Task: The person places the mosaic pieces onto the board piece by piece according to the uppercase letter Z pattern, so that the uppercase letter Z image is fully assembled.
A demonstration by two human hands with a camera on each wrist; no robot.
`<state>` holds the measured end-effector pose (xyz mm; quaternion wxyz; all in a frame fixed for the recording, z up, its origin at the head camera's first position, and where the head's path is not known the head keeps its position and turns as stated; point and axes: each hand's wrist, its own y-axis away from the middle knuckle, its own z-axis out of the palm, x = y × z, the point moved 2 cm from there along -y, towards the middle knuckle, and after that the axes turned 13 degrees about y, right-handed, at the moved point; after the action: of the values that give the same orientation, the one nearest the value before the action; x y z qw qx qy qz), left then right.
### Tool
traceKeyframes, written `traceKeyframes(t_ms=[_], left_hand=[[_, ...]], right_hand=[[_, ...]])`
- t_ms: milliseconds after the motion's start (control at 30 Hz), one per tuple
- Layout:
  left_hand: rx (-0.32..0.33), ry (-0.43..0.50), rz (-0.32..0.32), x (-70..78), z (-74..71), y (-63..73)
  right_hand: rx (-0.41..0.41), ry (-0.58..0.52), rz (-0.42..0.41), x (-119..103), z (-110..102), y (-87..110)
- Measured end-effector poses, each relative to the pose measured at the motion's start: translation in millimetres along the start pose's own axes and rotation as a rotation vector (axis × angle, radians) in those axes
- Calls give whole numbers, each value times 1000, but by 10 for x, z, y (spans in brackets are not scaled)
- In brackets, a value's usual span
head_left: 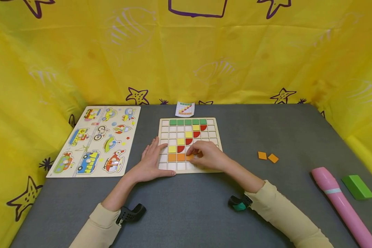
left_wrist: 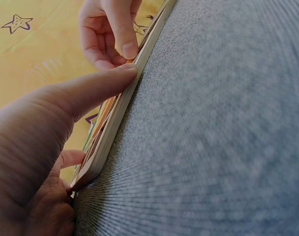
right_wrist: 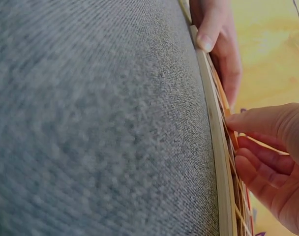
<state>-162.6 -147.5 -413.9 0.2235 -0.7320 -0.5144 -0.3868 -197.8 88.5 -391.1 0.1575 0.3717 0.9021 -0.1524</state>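
A wooden grid board (head_left: 218, 144) holds a green row at the top, a stair of yellow squares and red quarter-circles, and orange squares in a lower row. My right hand (head_left: 208, 155) pinches an orange square tile (head_left: 189, 157) at the third spot of that orange row; its fingers partly cover the tile. Spread over the board's near left corner, my left hand (head_left: 150, 161) rests its thumb (left_wrist: 115, 76) on the front edge and its fingers along the left side. Two loose orange squares (head_left: 262, 155) lie right of the board.
A small pattern card (head_left: 185, 109) lies behind the board. On the left is a vehicle peg puzzle (head_left: 124, 162). A pink tube-like object (head_left: 341, 203) and a green block (head_left: 358, 187) lie at the right. Yellow cloth (head_left: 186, 51) surrounds the grey table (head_left: 186, 210).
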Motion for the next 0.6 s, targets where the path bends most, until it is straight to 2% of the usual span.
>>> traceKeyframes(t_ms=[367, 600], left_hand=[[-3, -5, -5, 13, 11, -12], [-5, 0, -2, 7, 10, -17]], right_hand=[[17, -4, 27, 39, -19, 61], [40, -16, 59, 128, -111, 196]])
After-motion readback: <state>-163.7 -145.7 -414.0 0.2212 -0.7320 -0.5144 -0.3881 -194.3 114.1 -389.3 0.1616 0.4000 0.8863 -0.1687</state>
